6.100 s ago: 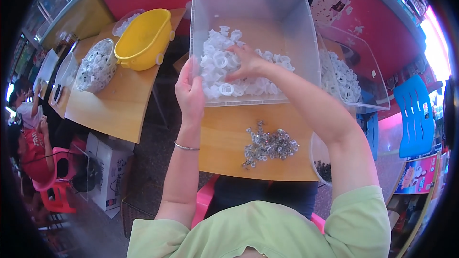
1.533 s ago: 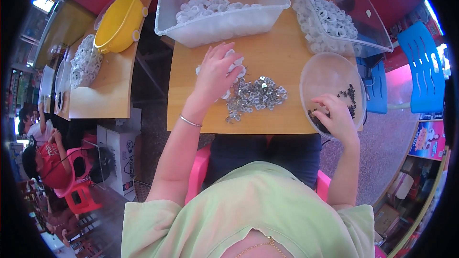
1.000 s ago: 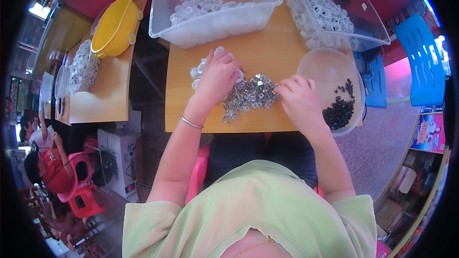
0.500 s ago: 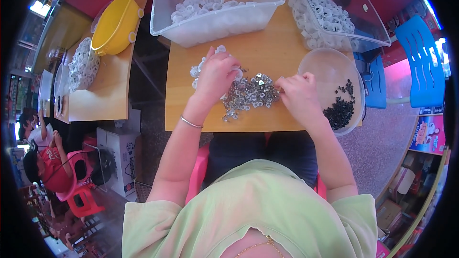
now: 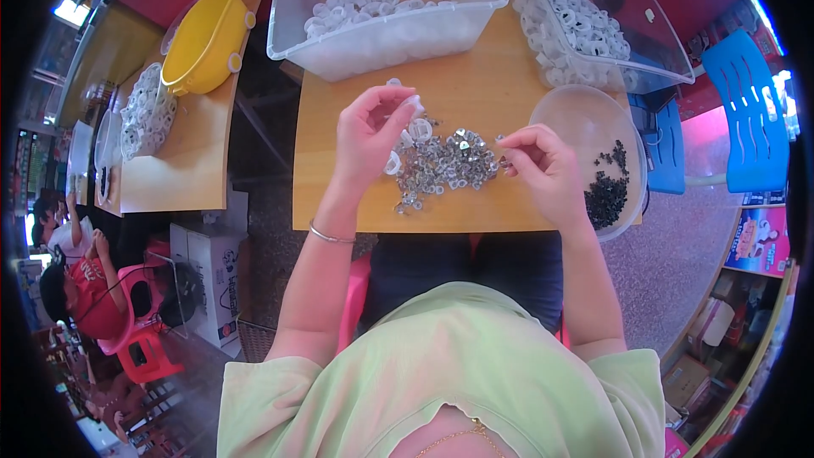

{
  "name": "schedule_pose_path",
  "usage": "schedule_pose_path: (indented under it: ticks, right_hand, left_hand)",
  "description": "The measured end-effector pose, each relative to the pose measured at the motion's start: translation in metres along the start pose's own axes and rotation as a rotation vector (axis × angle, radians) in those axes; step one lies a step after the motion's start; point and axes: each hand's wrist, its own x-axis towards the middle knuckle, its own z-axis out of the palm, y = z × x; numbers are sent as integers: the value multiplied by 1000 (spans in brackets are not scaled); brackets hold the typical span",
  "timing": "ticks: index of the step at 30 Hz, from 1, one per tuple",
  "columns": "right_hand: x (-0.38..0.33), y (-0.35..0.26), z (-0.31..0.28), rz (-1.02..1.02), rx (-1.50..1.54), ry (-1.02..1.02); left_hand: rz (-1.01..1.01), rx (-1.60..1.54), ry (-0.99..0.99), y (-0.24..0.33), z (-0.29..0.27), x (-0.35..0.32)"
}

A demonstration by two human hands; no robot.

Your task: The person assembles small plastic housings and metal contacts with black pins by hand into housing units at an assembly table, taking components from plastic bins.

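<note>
My left hand (image 5: 366, 131) is closed in a pinch on a small white plastic part (image 5: 415, 105), held above the far left side of a pile of small silvery metal pieces (image 5: 448, 165). At the pile's right edge, my right hand (image 5: 543, 159) pinches a tiny metal piece (image 5: 506, 164) between thumb and fingertips. White ring-shaped plastic parts lie beside the pile's left side, one ring (image 5: 393, 163) near my left wrist and another ring (image 5: 420, 129) under the left fingertips. More white parts are mostly hidden behind the left hand.
Behind the pile stands a translucent bin (image 5: 390, 55) of white parts, with a clear bin (image 5: 627, 64) of similar parts at far right. A round tub (image 5: 560, 119) holds small black pieces (image 5: 606, 199). Leftward, another table (image 5: 182, 178) bears a yellow basin (image 5: 208, 38); two seated people are beyond.
My left hand has lifted from the white parts and shifted slightly left, now with a white part in its pinch. My right hand has drawn slightly right from the pile with a metal piece.
</note>
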Motion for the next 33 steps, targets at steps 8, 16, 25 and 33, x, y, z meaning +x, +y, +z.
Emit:
schedule_pose_path:
  ticks: [8,16,25,33]
  right_hand:
    - [-13,1,11,315,597,24]
    - [-19,2,11,394,765,-28]
    - [-18,0,7,298,663,111]
    - [-20,7,4,237,677,131]
  left_hand:
    - [-494,-804,-51,14,17,-38]
    - [-568,-914,-119,15,22,-52]
    - [-458,-873,-146,17,28,-57]
    - [-491,-895,-231,12,22,-57]
